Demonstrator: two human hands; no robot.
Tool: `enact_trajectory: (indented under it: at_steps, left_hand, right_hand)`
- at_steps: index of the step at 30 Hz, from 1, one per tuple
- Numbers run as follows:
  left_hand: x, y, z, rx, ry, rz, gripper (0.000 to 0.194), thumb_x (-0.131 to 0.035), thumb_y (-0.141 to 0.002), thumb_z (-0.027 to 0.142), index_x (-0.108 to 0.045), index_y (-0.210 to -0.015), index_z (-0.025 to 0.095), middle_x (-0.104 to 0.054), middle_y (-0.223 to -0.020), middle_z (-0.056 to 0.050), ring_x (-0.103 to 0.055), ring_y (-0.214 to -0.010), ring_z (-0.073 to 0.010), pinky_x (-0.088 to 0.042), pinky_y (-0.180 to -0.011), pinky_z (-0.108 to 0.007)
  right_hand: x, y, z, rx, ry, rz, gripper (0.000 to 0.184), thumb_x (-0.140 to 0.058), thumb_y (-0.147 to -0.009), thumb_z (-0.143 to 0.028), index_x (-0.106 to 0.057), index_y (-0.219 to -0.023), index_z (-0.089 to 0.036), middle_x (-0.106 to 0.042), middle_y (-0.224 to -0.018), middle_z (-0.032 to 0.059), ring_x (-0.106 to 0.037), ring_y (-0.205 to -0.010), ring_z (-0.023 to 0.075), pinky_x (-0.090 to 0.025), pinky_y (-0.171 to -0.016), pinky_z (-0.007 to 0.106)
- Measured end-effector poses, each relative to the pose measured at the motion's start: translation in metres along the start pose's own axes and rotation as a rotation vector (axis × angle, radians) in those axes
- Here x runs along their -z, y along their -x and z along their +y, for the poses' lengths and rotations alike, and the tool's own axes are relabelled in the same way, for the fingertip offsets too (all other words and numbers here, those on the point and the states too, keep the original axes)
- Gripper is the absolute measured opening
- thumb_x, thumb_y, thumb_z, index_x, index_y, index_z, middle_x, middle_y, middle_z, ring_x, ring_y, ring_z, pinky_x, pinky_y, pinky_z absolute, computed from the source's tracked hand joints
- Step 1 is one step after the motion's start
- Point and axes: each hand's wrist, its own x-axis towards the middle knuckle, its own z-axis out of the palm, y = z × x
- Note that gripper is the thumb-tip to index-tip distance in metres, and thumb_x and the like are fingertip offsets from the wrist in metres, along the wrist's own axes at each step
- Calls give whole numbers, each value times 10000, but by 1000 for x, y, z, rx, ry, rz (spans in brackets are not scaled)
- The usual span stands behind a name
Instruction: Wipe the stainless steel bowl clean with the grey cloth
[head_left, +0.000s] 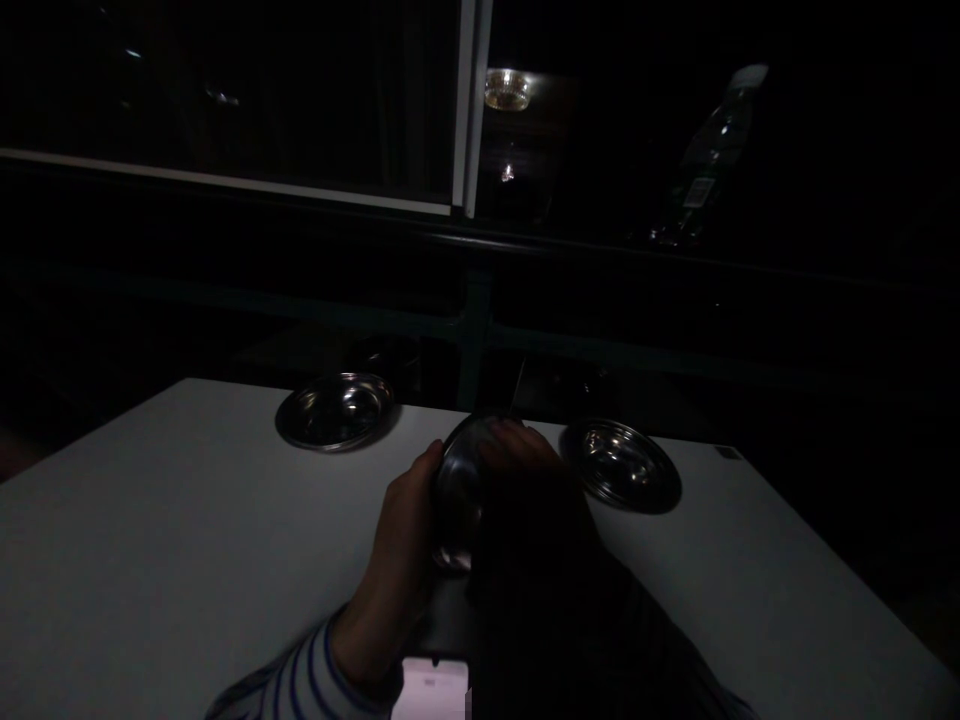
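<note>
Between my two hands is a shiny metal dish [459,485], raised and tilted, partly covered by the right hand. My left hand [405,520] grips its left edge, with the thumb side near the rim. Lying over the right part of the dish is my right hand [532,470], its fingers bent against the metal; most of this hand is lost in deep shadow. One round metal plate [330,415] rests on the white table [187,560] to the far left of my hands. A second metal plate [622,468] sits to their right.
A phone [433,690] with a lit screen is below my hands at the near edge of view. Beyond the table, a plastic bottle [712,155] stands on a dark ledge by a window frame [469,110]. The surroundings are very dark.
</note>
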Motion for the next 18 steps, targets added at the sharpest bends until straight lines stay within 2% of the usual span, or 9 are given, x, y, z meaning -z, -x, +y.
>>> enact_trajectory:
  at_steps: [3,7,11,15,18]
  left_hand:
    - [0,1,0,61,45,-10,278,-641,-681,429,-620,-627,156,-586,-539,15,-526,-530,-130,-408,-519,-250]
    - [1,3,1,121,134,-30,250,-652,-679,401,-632,-649,153,-616,-550,10,-558,-531,-136,-429,-531,-253]
    - [1,3,4,100,140,-34,253,-633,-690,404,-641,-641,156,-637,-558,5,-574,-524,-142,-436,-523,-250]
    - [2,2,2,60,34,-13,265,-632,-693,420,-659,-664,159,-647,-589,-7,-587,-584,-164,-440,-567,-267]
    - [0,4,2,-1,-69,-16,261,-635,-702,413,-655,-624,165,-628,-576,-10,-568,-611,-160,-421,-594,-260]
  right_hand:
    - [1,1,8,-69,-14,-5,459,-395,-887,-312,-366,-1295,-105,-461,-1300,156,-359,-1276,249,-399,-1011,460]
    - [3,3,16,-69,21,38,466,-397,-894,-256,-322,-1327,-99,-489,-1268,151,-393,-1243,243,-420,-993,451]
    - [5,4,21,-54,74,76,453,-362,-912,-218,-296,-1344,-99,-492,-1249,163,-413,-1218,262,-455,-952,454]
    - [5,6,23,-107,56,87,420,-330,-920,-206,-308,-1334,-140,-529,-1197,149,-480,-1150,248,-496,-893,442]
    - [5,6,20,-125,-25,51,411,-384,-904,-259,-365,-1294,-131,-533,-1208,147,-475,-1161,246,-475,-924,446]
